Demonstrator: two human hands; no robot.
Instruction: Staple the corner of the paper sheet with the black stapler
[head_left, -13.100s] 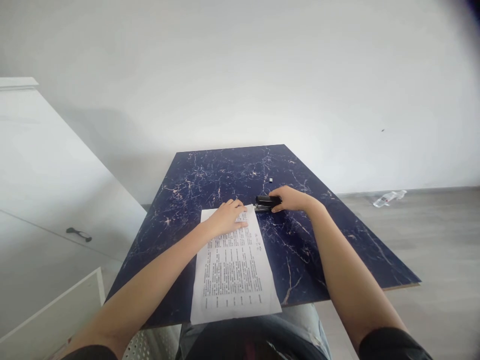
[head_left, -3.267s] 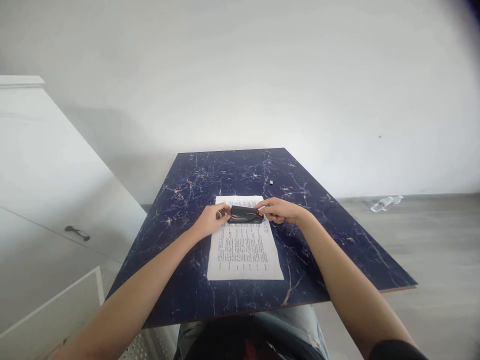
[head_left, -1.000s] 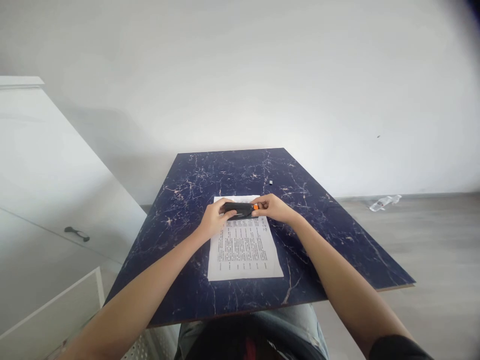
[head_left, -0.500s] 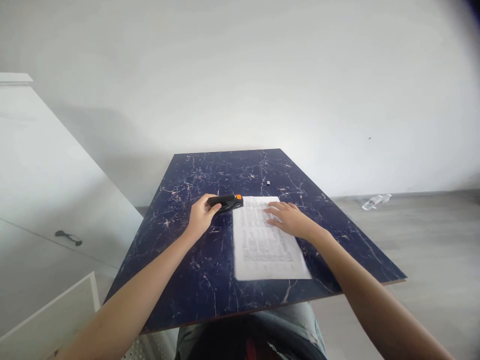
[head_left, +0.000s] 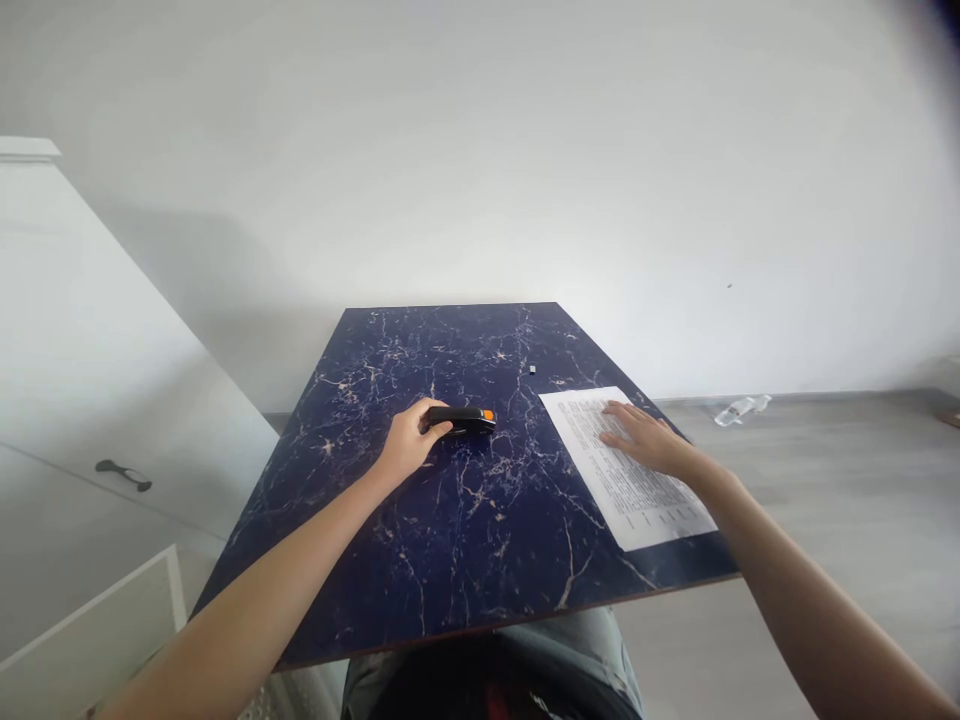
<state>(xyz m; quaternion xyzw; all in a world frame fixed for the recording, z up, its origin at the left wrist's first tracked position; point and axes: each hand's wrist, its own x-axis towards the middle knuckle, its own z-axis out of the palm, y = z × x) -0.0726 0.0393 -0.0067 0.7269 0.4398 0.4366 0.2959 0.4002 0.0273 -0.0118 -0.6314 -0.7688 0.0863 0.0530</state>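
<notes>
My left hand is closed around the rear end of a black stapler with an orange tip, at the middle of the table. On the right side of the table lies a printed sheet of paper, turned at a slant; whether it is one sheet or several I cannot tell. My right hand rests flat on the paper's upper part, fingers spread and pointing left. Bare tabletop separates the stapler from the paper.
The dark blue marbled table stands against a white wall. Beyond the paper sits a tiny light block, perhaps a staple strip. A white cabinet is at left. A clear plastic bottle lies on the floor at right.
My right hand has slid the paper to the right, away from the stapler, and it has turned slantwise. My left hand has brought the stapler slightly right and nearer to me.
</notes>
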